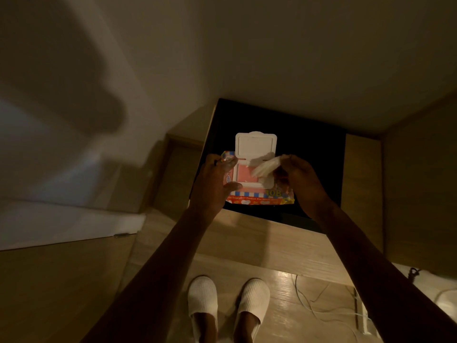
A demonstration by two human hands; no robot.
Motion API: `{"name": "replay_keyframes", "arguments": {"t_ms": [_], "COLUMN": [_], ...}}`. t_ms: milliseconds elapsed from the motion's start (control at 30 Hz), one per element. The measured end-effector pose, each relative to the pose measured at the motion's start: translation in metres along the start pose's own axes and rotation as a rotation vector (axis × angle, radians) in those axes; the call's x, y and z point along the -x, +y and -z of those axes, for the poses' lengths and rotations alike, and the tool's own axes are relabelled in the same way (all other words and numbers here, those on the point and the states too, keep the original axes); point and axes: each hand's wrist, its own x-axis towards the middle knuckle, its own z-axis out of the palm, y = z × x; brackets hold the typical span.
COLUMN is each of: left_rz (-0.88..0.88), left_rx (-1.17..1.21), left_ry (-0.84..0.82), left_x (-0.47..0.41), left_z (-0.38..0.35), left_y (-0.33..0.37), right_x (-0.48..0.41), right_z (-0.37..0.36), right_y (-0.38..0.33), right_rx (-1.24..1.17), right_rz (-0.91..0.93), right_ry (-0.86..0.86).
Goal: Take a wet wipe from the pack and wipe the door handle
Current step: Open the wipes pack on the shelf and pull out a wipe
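While the fingers (pixel 288 160) of the right hand (pixel 301 178) pinch a crumpled white wet wipe (pixel 265 167) just above the opening, the left hand (pixel 214 186) grips the pack (pixel 259 195) by its left edge. Pack: orange-red with blue-checked bands, white lid (pixel 256 144) flipped up, lying flat on a black table (pixel 314 144).

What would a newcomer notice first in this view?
The bright pack, its white lid flipped open, stands out on a black top in the middle of the dim view. The left hand holds the pack's left edge, while the right hand pinches a wipe at the opening. Below, two white slippers show on the wooden floor.
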Motion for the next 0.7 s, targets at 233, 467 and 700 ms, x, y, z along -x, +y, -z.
{"name": "replay_keyframes", "arguments": {"t_ms": [233, 467, 700], "left_rz": [0.01, 0.041, 0.088], "left_rx": [-0.062, -0.075, -0.077], "left_ry": [0.005, 0.067, 0.078], "left_x": [-0.001, -0.004, -0.005], "left_z": [0.002, -0.002, -0.007], "left_y": [0.003, 0.01, 0.014], "right_x": [-0.004, -0.006, -0.015], "right_z": [-0.004, 0.0, 0.03], "right_y": [0.004, 0.001, -0.03], "right_rx": [0.412, 0.382, 0.357], "right_rz": [0.184, 0.259, 0.144], "right_ry": [0.052, 0.064, -0.077]}}
